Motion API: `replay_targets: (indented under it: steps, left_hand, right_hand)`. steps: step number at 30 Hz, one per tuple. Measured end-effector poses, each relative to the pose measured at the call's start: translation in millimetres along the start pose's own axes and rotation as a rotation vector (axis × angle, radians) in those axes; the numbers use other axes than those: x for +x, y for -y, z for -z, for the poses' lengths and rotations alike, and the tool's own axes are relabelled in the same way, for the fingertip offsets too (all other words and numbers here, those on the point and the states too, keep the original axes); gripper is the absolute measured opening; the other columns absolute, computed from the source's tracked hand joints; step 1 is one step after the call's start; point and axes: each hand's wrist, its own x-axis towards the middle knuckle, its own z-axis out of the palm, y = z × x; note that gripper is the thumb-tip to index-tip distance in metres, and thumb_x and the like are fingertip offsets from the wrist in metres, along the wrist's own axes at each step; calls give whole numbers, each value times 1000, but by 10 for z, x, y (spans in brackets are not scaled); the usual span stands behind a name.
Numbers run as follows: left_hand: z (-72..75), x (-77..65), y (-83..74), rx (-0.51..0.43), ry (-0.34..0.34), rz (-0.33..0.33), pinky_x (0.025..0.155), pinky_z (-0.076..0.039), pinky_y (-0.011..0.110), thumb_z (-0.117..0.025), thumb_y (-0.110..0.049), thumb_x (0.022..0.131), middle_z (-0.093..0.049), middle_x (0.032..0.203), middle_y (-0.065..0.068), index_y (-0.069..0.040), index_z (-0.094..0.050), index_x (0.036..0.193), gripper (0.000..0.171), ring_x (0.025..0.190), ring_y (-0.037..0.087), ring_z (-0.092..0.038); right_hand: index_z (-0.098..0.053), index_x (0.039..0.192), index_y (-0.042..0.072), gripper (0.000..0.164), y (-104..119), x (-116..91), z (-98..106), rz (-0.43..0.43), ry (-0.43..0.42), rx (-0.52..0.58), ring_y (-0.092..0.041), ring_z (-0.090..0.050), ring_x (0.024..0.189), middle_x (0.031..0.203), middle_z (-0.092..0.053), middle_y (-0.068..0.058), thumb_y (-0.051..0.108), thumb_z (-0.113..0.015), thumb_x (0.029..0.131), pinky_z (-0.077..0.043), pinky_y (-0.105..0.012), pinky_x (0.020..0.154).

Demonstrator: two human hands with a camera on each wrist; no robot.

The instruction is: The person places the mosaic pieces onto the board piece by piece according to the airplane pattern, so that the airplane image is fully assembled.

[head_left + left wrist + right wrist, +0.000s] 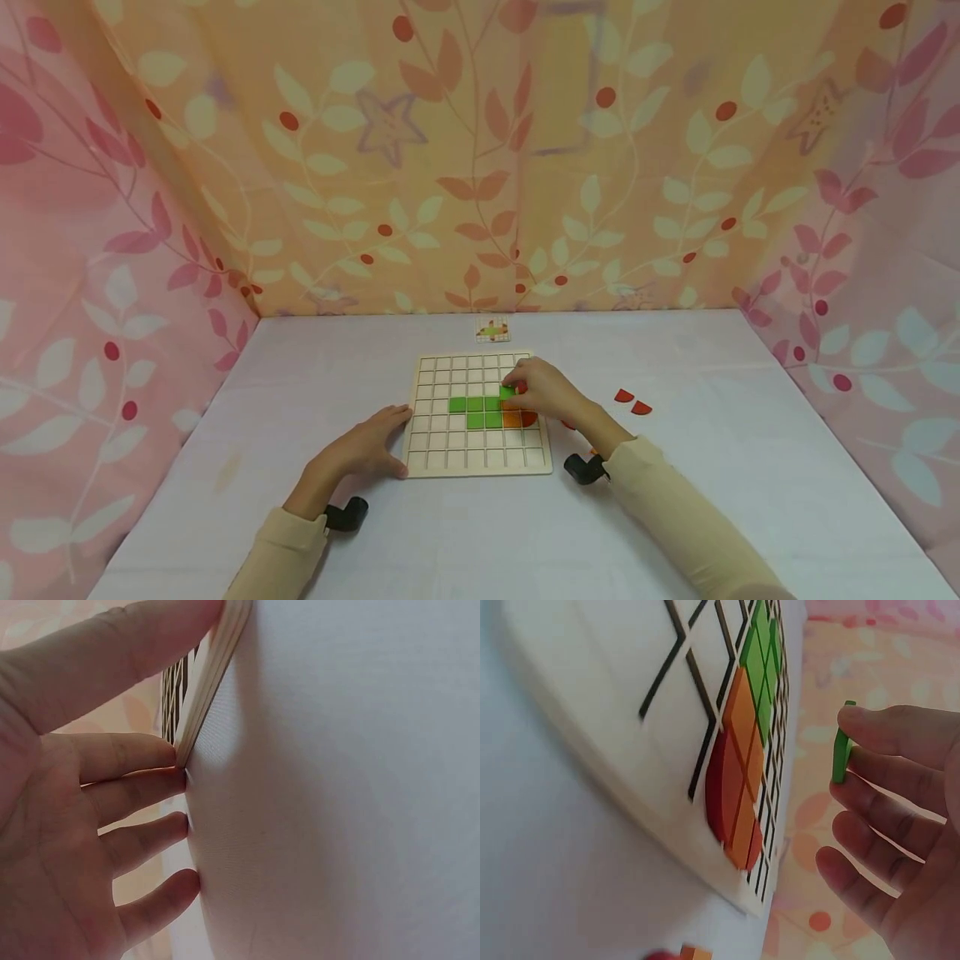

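Note:
A pale wooden grid board (442, 459) lies on the white table. My left hand (362, 447) rests at its left side, fingers fairly straight, with fingertips and thumb against the edge (217, 675). Over the board's right part, my right hand (552, 392) pinches a green square tile (841, 756) between thumb and fingers, held off the board in the right wrist view. Several green tiles (476, 404) sit in the middle cells. Orange tiles (512, 419) adjoin them on the right, with red rounded pieces (529, 418) at their outer end. The right hand partly covers this area.
A small pattern card (492, 329) lies behind the board. Loose red quarter-round pieces (641, 408) lie right of the board. Another red piece and an orange one (696, 952) show near the right wrist. Patterned cloth walls (480, 167) enclose the table's back and sides.

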Motion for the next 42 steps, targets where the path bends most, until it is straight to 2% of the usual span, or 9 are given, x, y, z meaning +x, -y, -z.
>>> replay_targets:
  steps: [14, 22, 36, 42]
  left_hand:
    - [10, -1, -22, -12, -5, -4, 116, -27, 57, -88, -18, 68, -32, 158, 15, -3, -37, 149, 96, 147, 37, -26]
    - [16, 0, -22, -29, -4, -5, 116, -26, 57, -88, -17, 67, -33, 158, 15, -3, -37, 149, 97, 147, 38, -26]
    - [33, -52, -36, -52, -6, -36, 116, -27, 57, -88, -16, 67, -34, 156, 18, 0, -38, 147, 96, 146, 40, -27]
    - [25, -42, -24, -54, -5, -30, 115, -28, 57, -88, -16, 67, -33, 157, 17, 0, -39, 147, 95, 146, 40, -27]
  right_hand:
    - [-76, 101, 10, 21, 318, 219, -317, 58, 60, -29, -17, -58, 91, 94, -67, -1, 20, -77, 82, -50, -31, 78]
    - [-77, 98, 11, 19, 416, 294, -476, 115, 87, -139, -11, -51, 82, 90, -65, 1, 22, -77, 83, -43, -20, 67]
    - [-74, 89, 17, 7, 524, 323, -590, 125, 90, -232, -10, -47, 78, 83, -56, 5, 22, -74, 84, -38, -20, 61]
    - [-74, 91, 17, 9, 525, 331, -625, 125, 91, -267, -10, -47, 80, 86, -57, 4, 21, -73, 83, -40, -19, 62]
